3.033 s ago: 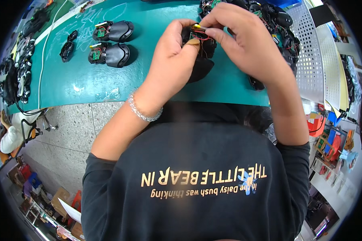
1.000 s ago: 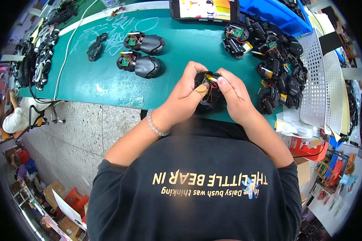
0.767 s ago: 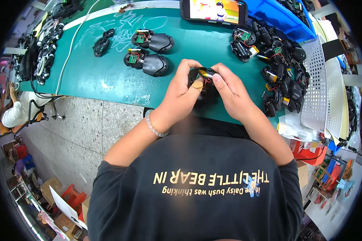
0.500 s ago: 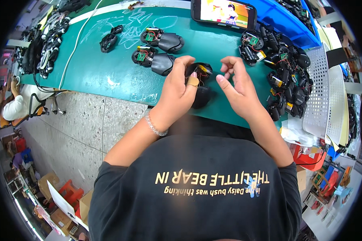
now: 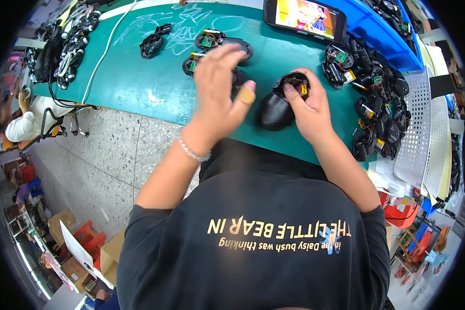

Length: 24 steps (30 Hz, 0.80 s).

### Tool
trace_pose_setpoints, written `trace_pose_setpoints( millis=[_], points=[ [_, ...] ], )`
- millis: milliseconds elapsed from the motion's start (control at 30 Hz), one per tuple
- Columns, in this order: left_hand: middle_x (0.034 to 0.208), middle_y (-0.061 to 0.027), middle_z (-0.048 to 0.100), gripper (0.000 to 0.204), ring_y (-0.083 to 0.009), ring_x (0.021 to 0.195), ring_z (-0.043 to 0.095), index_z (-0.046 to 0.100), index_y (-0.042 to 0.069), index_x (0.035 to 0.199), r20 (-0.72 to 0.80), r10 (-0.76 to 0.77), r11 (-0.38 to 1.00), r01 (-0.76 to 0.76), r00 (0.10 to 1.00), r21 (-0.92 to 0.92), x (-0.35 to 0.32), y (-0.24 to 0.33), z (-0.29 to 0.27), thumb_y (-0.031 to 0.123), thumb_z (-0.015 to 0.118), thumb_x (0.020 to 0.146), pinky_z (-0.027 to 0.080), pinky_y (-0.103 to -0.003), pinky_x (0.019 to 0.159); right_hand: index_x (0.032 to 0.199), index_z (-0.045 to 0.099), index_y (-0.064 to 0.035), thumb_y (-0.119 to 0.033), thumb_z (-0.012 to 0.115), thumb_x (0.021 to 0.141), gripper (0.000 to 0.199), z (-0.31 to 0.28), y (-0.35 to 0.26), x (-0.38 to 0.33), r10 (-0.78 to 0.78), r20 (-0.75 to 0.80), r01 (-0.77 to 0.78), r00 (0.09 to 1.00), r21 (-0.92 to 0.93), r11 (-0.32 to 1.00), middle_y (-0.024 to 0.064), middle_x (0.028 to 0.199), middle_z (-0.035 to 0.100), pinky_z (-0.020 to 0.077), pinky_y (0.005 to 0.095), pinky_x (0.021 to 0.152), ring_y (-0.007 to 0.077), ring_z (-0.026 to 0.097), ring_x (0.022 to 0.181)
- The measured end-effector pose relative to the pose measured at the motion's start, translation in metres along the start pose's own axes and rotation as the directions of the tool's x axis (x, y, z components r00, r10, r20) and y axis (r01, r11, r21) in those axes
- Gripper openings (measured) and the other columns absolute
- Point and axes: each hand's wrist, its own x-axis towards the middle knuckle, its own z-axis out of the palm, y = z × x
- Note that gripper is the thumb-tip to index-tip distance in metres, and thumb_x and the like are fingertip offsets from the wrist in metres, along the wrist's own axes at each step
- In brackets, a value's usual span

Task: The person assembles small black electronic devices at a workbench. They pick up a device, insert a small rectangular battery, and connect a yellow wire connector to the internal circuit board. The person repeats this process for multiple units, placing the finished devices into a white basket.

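Note:
My right hand point(image 5: 313, 107) is closed on an opened black computer mouse point(image 5: 277, 110), its smooth cover toward me and its inside with a yellow-wrapped part facing up, the thumb over the inside. My left hand point(image 5: 218, 101) is off that mouse, fingers apart, a tan bandage on the thumb. It hovers over or close to the two opened mice on the table; whether it touches them I cannot tell. The farther opened mouse point(image 5: 210, 40) shows a green circuit board. The nearer opened mouse point(image 5: 192, 63) is partly hidden by my left hand.
On the green table point(image 5: 134, 88), a pile of opened mice point(image 5: 382, 103) lies right, beside a white perforated basket point(image 5: 413, 134). A phone point(image 5: 307, 20) playing video leans near a blue bin point(image 5: 364, 26). A small black part point(image 5: 152, 45) and bundled cables point(image 5: 70, 57) lie left.
My left hand has let go of the mouse and moved left and up with fingers spread. My right hand has closed on the mouse. The whole view has shifted slightly.

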Motion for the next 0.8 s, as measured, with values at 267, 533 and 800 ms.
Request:
trace_pose_setpoints(
  millis=[267, 533, 800],
  points=[
    [0.107, -0.0124, 0.058, 0.021, -0.0306, 0.102, 0.052, 0.057, 0.003, 0.088, 0.227, -0.107, 0.986, 0.074, 0.968, 0.148, -0.023, -0.028, -0.036, 0.012, 0.067, 0.072, 0.037, -0.039, 0.089, 0.099, 0.051, -0.0010, -0.007, 0.056, 0.089, 0.013, -0.002, 0.003, 0.002, 0.040, -0.008, -0.038, 0.999, 0.156, 0.987, 0.0033, 0.090, 0.058, 0.0424, 0.0243, 0.077, 0.0084, 0.051, 0.085],
    [0.125, -0.0112, 0.053, 0.043, -0.0317, 0.120, 0.044, 0.055, 0.005, 0.114, 0.228, 0.027, 0.963, -0.087, 0.973, 0.255, 0.019, -0.036, -0.016, 0.030, 0.062, 0.080, 0.029, -0.042, 0.101, 0.101, 0.050, -0.0013, -0.008, 0.056, 0.089, 0.014, -0.004, 0.007, 0.003, 0.028, 0.021, -0.031, 0.999, 0.159, 0.987, 0.0031, 0.091, 0.057, 0.0426, 0.0246, 0.077, 0.0084, 0.051, 0.085],
    [0.117, -0.0086, 0.058, 0.037, -0.0293, 0.122, 0.044, 0.058, 0.006, 0.108, 0.375, -0.004, 0.978, -0.076, 0.927, 0.197, 0.026, -0.048, -0.012, 0.029, 0.063, 0.079, 0.026, -0.044, 0.103, 0.107, 0.049, 0.0012, -0.010, 0.060, 0.086, 0.026, 0.000, 0.008, 0.026, 0.127, -0.057, -0.108, 0.990, 0.261, 0.959, 0.0051, 0.092, 0.057, 0.0479, 0.0262, 0.068, 0.0112, 0.055, 0.080]
  ],
)
